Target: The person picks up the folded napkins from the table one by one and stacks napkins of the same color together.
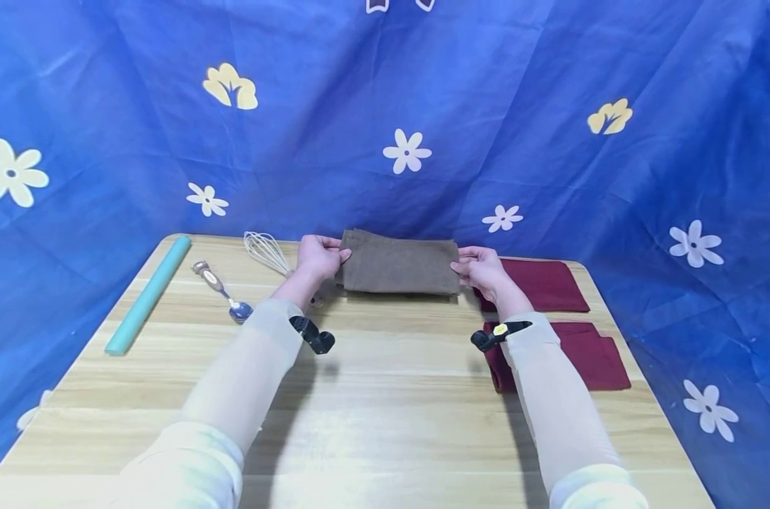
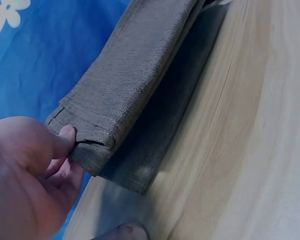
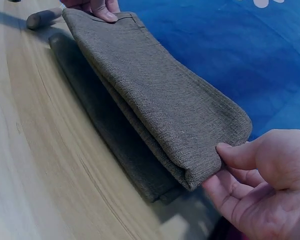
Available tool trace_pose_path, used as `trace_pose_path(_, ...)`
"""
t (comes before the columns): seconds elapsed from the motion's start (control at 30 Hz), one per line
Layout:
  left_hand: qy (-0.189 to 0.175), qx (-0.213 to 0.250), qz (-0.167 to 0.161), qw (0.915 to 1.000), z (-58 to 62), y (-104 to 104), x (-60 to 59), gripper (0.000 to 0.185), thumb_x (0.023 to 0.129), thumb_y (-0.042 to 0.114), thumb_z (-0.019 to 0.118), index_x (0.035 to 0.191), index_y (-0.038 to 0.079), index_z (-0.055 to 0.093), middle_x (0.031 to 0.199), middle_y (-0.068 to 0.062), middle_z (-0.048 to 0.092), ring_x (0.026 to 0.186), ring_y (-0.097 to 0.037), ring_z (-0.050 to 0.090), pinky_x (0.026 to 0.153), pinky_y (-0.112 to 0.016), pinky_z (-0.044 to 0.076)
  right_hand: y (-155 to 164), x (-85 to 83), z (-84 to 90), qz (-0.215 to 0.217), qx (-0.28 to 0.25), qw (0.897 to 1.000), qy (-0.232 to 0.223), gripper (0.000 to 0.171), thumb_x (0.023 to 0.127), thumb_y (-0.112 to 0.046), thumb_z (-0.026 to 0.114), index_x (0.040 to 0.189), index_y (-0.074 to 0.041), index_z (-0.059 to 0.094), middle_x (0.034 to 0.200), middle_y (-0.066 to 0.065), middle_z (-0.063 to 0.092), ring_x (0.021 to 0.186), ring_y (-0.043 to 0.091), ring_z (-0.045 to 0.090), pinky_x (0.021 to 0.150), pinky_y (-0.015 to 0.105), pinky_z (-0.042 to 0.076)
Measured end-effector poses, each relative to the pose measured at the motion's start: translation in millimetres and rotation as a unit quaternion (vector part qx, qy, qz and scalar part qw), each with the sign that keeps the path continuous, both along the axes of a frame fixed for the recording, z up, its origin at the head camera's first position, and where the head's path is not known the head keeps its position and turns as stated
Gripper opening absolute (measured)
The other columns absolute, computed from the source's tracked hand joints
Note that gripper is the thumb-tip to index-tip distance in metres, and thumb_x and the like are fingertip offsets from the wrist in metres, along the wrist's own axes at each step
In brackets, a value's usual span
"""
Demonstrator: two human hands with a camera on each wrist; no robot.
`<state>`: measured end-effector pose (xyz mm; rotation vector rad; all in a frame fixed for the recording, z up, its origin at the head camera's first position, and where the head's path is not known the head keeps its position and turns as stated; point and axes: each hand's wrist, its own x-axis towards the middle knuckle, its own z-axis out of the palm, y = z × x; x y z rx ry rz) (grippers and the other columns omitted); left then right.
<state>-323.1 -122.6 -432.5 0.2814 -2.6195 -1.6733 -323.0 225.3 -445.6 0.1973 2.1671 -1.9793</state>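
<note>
Both hands at far edge of wooden worktop, near the blue flowered backdrop.

Brown cloth, folded into several layers, held btwn the two hands, lifted a little off the worktop w/ its shadow under it; lower layers hang down and seem to reach the wood in the wrist views.

L hand: grip pinched on the cloth's left end, thumb on top, fingers tucked under the folded edge. Hemmed corner visible by the thumb in L wrist view.

R hand: grip pinched on the right end, at the rounded fold; thumb on top, fingers beneath. Cloth stretches flat and fairly level from one hand to the other.

Around:
- wire whisk just left of L hand, handle running behind the wrist
- spoon w/ patterned handle, left of whisk, apart from it
- teal rolling pin along left worktop edge, lying diagonal
- two dark red cloths on right side: one just behind R hand, other nearer, partly under R forearm

Both forearms in pale sleeves, black wrist mounts on each.
</note>
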Motion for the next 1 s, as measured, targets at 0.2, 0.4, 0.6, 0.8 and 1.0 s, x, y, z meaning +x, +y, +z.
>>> trace_pose_path(0.2, -0.008, -0.023, 0.006, 0.9997, -6.1, -3, -0.4, 0.031, 0.097, 0.016, 0.08, 0.119, -0.004, 0.075, 0.113, -0.021, 0.076, 0.109, -0.029, 0.07, 0.1, -0.039, 0.055, -9, -3.4, -9.4, -0.01, 0.01, 1.0, -0.001, 0.044, 0.098, 0.007, 0.07, 0.139, 0.008, 0.055, 0.102, 0.004, 0.063, 0.076, 0.008, 0.063, 0.063, 0.025, 0.059)
trace_pose_path(0.4, -0.01, -0.049, 0.013, 0.9987, -9.3, -1, 0.0, 0.028, 0.097, 0.018, 0.079, 0.117, -0.001, 0.076, 0.109, -0.015, 0.077, 0.108, -0.027, 0.071, 0.1, -0.038, 0.054, -14, -5.2, -18.6, -0.018, 0.015, 1.0, 0.004, 0.042, 0.097, 0.008, 0.07, 0.137, 0.009, 0.057, 0.104, 0.008, 0.067, 0.077, 0.008, 0.064, 0.058, 0.023, 0.058)
trace_pose_path(0.6, -0.025, -0.069, 0.006, 0.9973, -15.5, -1, 0.9, 0.029, 0.098, 0.017, 0.078, 0.123, 0.002, 0.075, 0.119, -0.017, 0.075, 0.117, -0.03, 0.068, 0.109, -0.039, 0.049, -18, -2.0, -28.3, -0.024, 0.042, 0.999, 0.005, 0.036, 0.098, 0.006, 0.069, 0.133, 0.01, 0.061, 0.093, 0.004, 0.068, 0.077, 0.008, 0.065, 0.058, 0.023, 0.057)
trace_pose_path(0.8, -0.025, -0.089, -0.006, 0.9957, -14.5, -3, -1.4, 0.033, 0.096, 0.019, 0.08, 0.125, 0.002, 0.075, 0.122, -0.016, 0.075, 0.122, -0.031, 0.066, 0.111, -0.042, 0.047, -14, -2.9, -27.8, -0.034, 0.049, 0.998, 0.017, 0.03, 0.098, 0.003, 0.071, 0.126, 0.01, 0.066, 0.102, 0.01, 0.073, 0.084, 0.011, 0.069, 0.065, 0.026, 0.061)
trace_pose_path(1.0, -0.05, -0.102, -0.023, 0.9933, -12.4, -10, 3.5, 0.037, 0.095, 0.022, 0.082, 0.125, 0.003, 0.074, 0.124, -0.016, 0.074, 0.123, -0.032, 0.063, 0.109, -0.045, 0.047, -11, -1.5, -23.7, -0.019, 0.055, 0.998, -0.004, 0.034, 0.101, 0.002, 0.069, 0.134, 0.009, 0.065, 0.122, 0.018, 0.07, 0.094, 0.013, 0.068, 0.077, 0.03, 0.064)
